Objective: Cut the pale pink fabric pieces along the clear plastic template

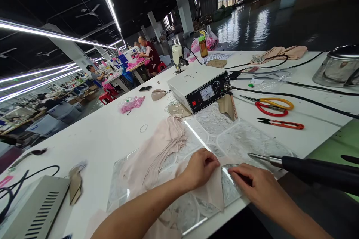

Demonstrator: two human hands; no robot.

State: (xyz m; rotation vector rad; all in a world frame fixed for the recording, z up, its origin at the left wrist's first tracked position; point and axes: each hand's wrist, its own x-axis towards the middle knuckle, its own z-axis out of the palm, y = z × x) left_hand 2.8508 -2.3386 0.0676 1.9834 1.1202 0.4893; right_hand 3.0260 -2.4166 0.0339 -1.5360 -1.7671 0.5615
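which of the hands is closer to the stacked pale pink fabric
Left: the left hand is just right of the fabric stack, toward the camera; the right hand is farther right.

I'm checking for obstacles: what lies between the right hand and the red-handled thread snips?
In the head view, the pointed metal tip of a black-handled tool shows between the right hand and the red-handled thread snips, along with part of the marbled mat.

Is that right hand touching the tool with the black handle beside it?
Apart: the head view shows a visible gap between the upper edge of the right hand and the black-handled tool.
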